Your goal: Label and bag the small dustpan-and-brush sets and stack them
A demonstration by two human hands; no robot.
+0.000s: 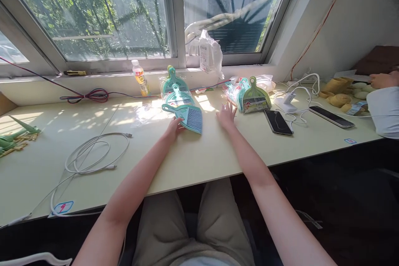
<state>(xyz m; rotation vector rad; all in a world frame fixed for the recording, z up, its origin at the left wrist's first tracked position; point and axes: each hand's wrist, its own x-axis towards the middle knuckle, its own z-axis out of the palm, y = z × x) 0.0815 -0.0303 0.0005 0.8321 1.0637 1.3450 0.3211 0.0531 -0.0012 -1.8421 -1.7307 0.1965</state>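
Note:
My left hand [174,129] grips the lower edge of a teal mini dustpan with a small brush [191,119], tilted with its handle to the left. Behind it, more teal dustpan sets [176,96] stand in clear wrapping, one with a green handle at the back. My right hand [227,114] is over the table with its fingers spread and nothing in it. It is nearest to a second group of dustpan sets, a green one [254,99] in front and teal ones [242,91] beside it. A crumpled clear wrapper [149,114] lies left of the left-hand group.
A drink bottle [141,79], bundled cable [93,96] and white bag [209,54] line the window side. Left lies a coiled white cable [96,153]. Right are two phones [278,121], a charger [286,102] and another person's sleeve [385,110] by bamboo-coloured pieces [339,87].

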